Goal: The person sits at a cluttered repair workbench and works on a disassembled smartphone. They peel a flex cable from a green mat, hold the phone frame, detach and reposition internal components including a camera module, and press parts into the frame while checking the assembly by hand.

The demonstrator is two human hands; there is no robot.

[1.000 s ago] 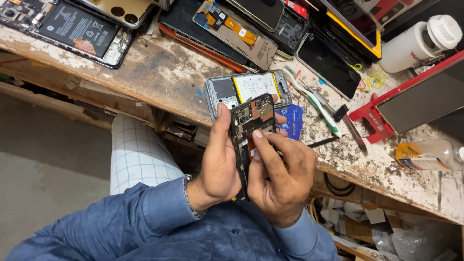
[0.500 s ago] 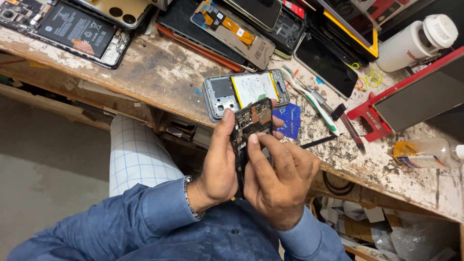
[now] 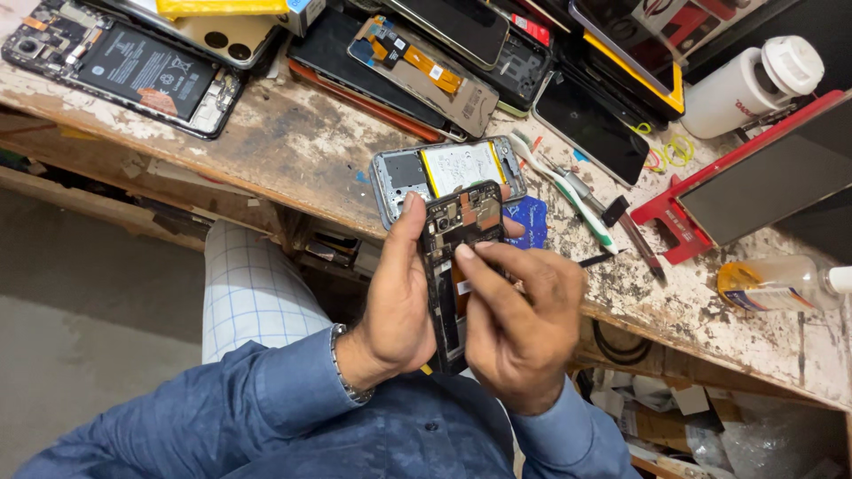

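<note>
Left hand (image 3: 399, 306) grips phone frame (image 3: 453, 266) upright, long axis away from body; right hand (image 3: 519, 333) fingers curled, pressing its face.

The scene is seen through 1 camera, worn on the head and aimed steeply downward and forward. The hands (image 3: 461, 310) are caught close, just below the centre of the frame. The worn tabletop (image 3: 293, 151) is crossed diagonally from upper left to lower right, and the floor (image 3: 80, 355) is taken in at lower left.
</note>
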